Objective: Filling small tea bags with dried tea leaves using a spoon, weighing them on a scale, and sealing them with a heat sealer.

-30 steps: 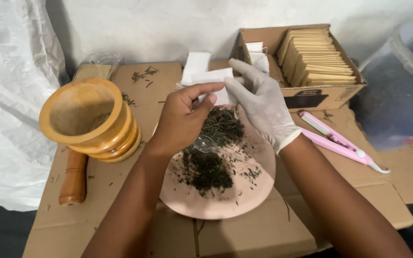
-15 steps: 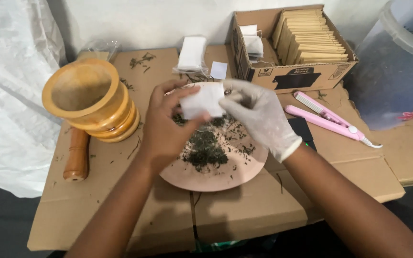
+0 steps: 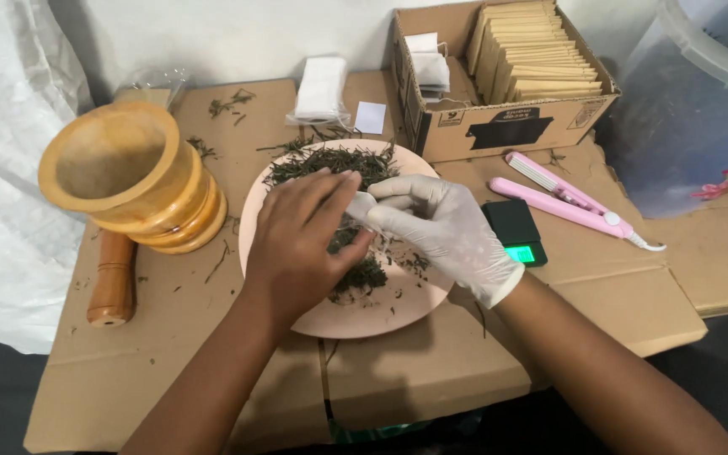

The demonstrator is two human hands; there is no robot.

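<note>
Near the left edge of the cardboard sheet (image 3: 431, 371) stood a wooden mortar (image 3: 128, 181), its pestle (image 3: 113, 282) lying just below it. At the middle, a pink plate (image 3: 381, 313) carried a heap of dried green leaves (image 3: 330, 162). Over it the bare left hand (image 3: 301, 244) and the gloved right hand (image 3: 444, 227) pinched a small white sachet (image 3: 361, 205) between their fingertips. Toward the right edge lay a black pocket scale (image 3: 514, 229) and a pink sealer (image 3: 568, 199), with an open carton (image 3: 507, 126) of paper packets at the far edge.

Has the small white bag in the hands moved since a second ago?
Yes. The small white bag, pinched between the left hand and gloved right hand, was nearer the cardboard box and now sits lower over the pink plate.
</note>
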